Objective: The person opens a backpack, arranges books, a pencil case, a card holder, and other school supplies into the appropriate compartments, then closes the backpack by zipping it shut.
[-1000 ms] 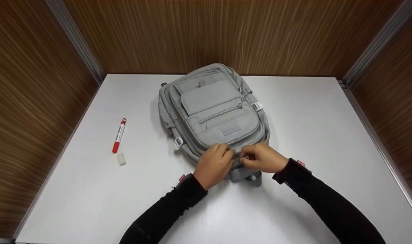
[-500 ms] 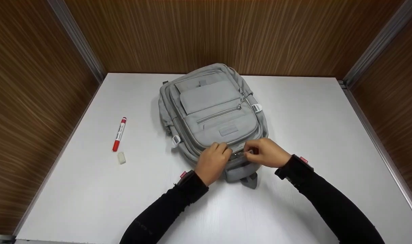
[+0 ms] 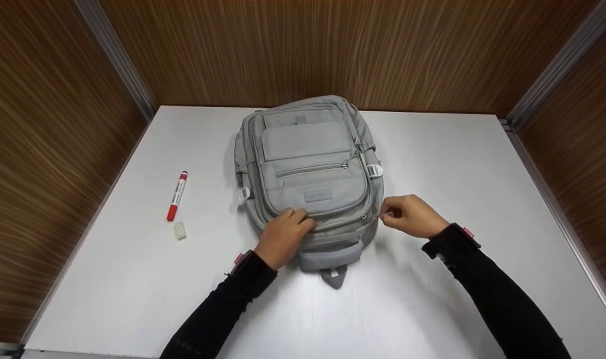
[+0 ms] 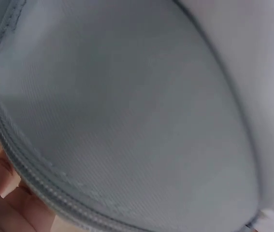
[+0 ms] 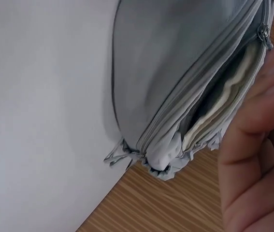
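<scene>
A grey backpack lies front side up on the white table, its top handle toward me. My left hand grips the near left edge beside a zipper; in the left wrist view its fingers bend against the zipper-lined edge, partly hidden by grey fabric. At the near right corner my right hand pinches the zipper pull, which is stretched sideways. In the right wrist view the zipper slider sits by the fingertips, and a compartment gapes below it, showing a cream-coloured edge inside.
Left of the backpack lie a red-and-white marker and a small whitish block, perhaps an eraser. Wood-grain panels enclose the white table at the back and both sides.
My right hand has moved right along the zipper with the pull, widening the gap behind it. The backpack's near end has swung left, and my left hand has shifted left with it.
</scene>
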{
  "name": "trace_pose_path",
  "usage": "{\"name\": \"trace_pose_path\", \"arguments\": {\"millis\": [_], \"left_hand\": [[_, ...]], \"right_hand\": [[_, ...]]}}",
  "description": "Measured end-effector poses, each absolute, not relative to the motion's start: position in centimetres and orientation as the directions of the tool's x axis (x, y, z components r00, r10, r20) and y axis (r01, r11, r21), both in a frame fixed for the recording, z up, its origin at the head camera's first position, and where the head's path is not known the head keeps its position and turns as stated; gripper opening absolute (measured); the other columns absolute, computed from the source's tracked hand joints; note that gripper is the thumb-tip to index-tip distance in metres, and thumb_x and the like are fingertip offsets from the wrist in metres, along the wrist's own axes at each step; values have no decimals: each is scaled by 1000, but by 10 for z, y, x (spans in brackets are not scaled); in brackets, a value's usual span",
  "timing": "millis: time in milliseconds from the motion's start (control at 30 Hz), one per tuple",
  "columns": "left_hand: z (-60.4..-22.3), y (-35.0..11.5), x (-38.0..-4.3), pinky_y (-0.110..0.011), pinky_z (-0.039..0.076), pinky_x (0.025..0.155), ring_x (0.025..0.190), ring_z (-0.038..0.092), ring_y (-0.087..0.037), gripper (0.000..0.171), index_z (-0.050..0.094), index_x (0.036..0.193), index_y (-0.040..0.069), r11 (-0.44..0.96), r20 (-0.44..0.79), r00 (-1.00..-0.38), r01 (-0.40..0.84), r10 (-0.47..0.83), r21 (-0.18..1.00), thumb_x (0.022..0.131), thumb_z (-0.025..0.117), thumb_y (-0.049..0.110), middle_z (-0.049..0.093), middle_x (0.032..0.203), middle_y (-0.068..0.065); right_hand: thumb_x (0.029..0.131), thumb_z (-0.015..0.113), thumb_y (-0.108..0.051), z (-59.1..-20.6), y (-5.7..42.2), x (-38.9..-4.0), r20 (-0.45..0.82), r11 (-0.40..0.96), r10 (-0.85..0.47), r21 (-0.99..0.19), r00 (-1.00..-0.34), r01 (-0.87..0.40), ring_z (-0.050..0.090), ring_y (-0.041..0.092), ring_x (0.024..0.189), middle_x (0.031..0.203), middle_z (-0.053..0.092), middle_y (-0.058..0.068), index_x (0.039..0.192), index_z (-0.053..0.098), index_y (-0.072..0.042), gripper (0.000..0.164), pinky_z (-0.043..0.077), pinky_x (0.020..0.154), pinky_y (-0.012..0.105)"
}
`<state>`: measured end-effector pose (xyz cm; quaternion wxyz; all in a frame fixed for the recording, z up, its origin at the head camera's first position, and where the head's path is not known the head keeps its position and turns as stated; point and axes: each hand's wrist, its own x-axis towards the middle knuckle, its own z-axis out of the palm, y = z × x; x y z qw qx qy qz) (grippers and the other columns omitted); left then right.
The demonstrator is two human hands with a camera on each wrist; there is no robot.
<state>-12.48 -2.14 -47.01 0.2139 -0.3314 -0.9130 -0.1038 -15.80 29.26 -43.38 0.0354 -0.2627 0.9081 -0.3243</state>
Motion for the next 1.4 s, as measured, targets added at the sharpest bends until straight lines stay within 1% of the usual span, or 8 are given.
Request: {"name": "trace_pose_path", "arguments": {"millis": [200,333,567,867,1033,1233,1333,1400], "left_hand": [[-472,-43,-124,-28,56,78,91,62,-18,26,69,93,18,759,492,-695,643,524,100,78,66,-3,66,95,1],[-472,-57,-124,-30,56,81,96,63,-20,25,70,93,18,766,496,-703,633,509,112,79,66,-3,66,96,1],[-470,-81,-126,-34,54,74,90,61,-21,11,69,89,18,782,503,-717,611,482,121,82,73,11,65,94,0],[-463,-93,-125,-38,54,76,93,61,-27,12,70,89,14,835,503,-749,543,431,93,81,70,5,67,99,-5],[-452,-77,-116,-40,52,73,86,60,-27,18,68,90,9,853,486,-752,521,446,22,75,72,1,65,96,-8],[-445,-25,-109,-32,53,65,78,60,-21,11,67,89,12,790,510,-670,612,540,-34,81,73,15,64,87,-3],[-446,0,-109,-27,52,61,74,59,-17,14,67,88,14,768,490,-644,635,587,-86,76,76,15,63,86,0],[-449,13,-111,-25,51,56,69,58,-15,16,66,84,15,769,497,-630,626,597,-130,76,77,24,62,82,1]], "right_hand": [[84,64,-4,-435,297,-163,90,652,-502,-615,-860,-444,49,2,61,67,56,-10,74,64,-15,14,41,58,19],[84,64,-4,-436,295,-166,86,649,-506,-617,-858,-445,48,2,60,66,56,-11,74,64,-14,14,41,58,19],[85,63,-6,-437,288,-166,80,642,-532,-611,-843,-463,48,3,61,68,58,-10,75,65,-15,13,40,59,19],[85,65,-5,-441,274,-163,107,613,-558,-614,-823,-496,48,1,61,68,58,-10,75,64,-15,14,40,58,18],[85,63,-4,-440,264,-154,131,569,-608,-616,-783,-545,48,1,60,68,59,-8,77,64,-15,13,42,57,18],[86,63,-2,-437,252,-147,174,509,-652,-622,-738,-595,46,0,59,67,57,-7,78,64,-14,14,41,55,18],[87,64,-3,-437,246,-146,176,496,-664,-623,-727,-605,46,-1,59,66,57,-7,78,64,-13,13,41,54,18],[87,64,-4,-437,244,-146,176,490,-671,-624,-720,-609,46,-1,58,66,56,-7,78,64,-12,12,41,53,18]]}}
